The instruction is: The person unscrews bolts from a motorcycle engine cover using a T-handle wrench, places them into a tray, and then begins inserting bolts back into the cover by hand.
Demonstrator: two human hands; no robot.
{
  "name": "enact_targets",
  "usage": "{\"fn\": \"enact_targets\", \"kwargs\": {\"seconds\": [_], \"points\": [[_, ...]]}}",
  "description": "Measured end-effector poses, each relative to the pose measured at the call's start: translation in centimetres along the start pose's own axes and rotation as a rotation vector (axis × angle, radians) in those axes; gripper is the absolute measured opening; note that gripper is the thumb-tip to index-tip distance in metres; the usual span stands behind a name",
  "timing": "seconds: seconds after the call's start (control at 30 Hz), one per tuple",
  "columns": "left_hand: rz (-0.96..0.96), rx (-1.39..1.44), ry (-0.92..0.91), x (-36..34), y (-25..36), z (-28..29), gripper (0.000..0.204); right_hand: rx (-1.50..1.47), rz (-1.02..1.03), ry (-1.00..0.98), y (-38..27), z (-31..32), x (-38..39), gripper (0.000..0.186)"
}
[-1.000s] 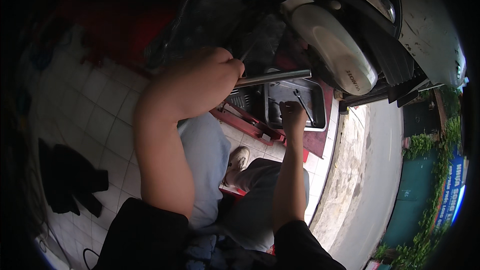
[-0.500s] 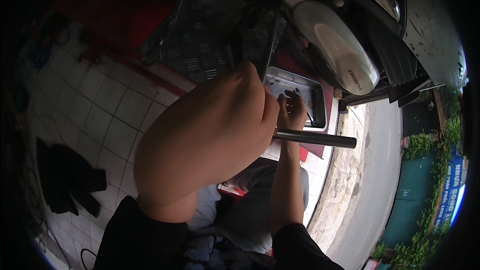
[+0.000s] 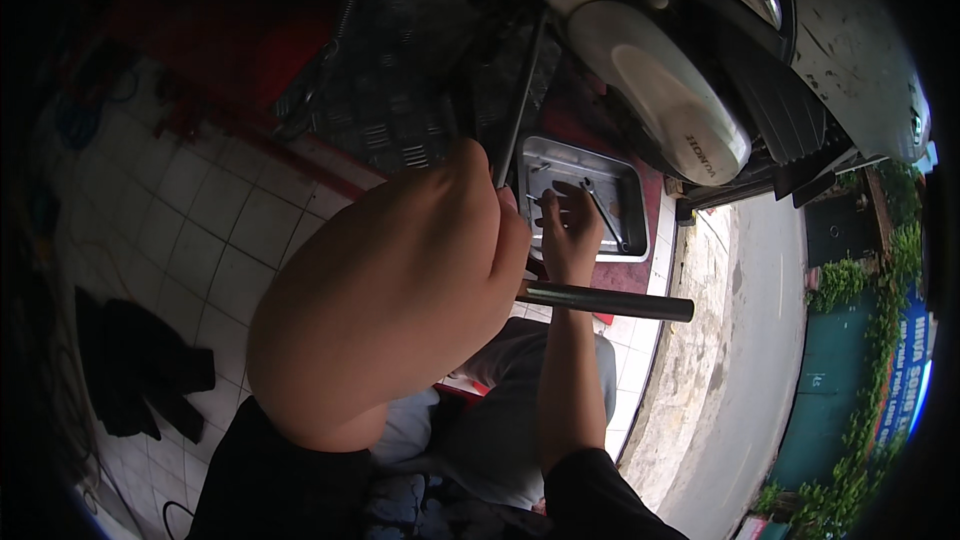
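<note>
My left hand [image 3: 480,220] is closed around a dark metal tube [image 3: 645,304], which sticks out rightward across my right forearm. A long thin metal bar [image 3: 525,90] rises from the same hand toward the scooter's silver side casing [image 3: 655,90]. My right hand [image 3: 570,220] is over a steel tray [image 3: 630,190], fingers apart and loosely bent, beside a wrench [image 3: 606,214] lying in it. Small parts in the tray are too small to name. The left hand's fingertips are mostly hidden behind its knuckles.
A checkered metal plate [image 3: 390,100] and red metal frame [image 3: 320,165] lie ahead. A dark cloth [image 3: 130,360] is on the tiled floor [image 3: 205,240] at left, with cables. At right are a road [image 3: 740,360], plants and a green shutter. My knees are below.
My left hand moved rightward; the tube swung lower, now crossing below the tray, and the thin bar stands above the hand. My right hand's fingers have spread within the tray area.
</note>
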State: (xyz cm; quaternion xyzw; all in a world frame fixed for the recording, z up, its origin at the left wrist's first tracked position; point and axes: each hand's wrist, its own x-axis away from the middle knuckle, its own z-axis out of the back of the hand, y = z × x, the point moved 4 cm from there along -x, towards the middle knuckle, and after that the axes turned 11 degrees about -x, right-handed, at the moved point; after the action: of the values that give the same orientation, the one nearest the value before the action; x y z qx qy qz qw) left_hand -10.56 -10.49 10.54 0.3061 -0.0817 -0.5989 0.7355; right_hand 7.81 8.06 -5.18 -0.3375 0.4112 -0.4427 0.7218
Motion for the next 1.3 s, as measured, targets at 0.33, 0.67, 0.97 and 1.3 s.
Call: {"fn": "enact_targets", "kwargs": {"seconds": [0.33, 0.67, 0.97, 1.3], "points": [[0.077, -0.035, -0.112, -0.8, -0.5, -0.7, 0.023, -0.468, -0.026, -0.187, -6.7, -1.0, 1.8, 0.032], [0.114, -0.038, -0.054, -1.7, -2.2, -1.4, 0.027, -0.68, 0.244, -0.654, -16.4, 3.1, 5.9, 0.051], [0.357, 0.394, -0.039, -1.3, -1.5, -1.2, 0.048, -0.758, 0.181, -0.564, -15.9, 1.3, 7.2, 0.031], [-0.011, 0.462, -0.087, 0.0, -1.1, -3.7, 0.08, -1.074, 0.079, -0.578, -10.9, -4.4, 6.6, 0.045]]}}
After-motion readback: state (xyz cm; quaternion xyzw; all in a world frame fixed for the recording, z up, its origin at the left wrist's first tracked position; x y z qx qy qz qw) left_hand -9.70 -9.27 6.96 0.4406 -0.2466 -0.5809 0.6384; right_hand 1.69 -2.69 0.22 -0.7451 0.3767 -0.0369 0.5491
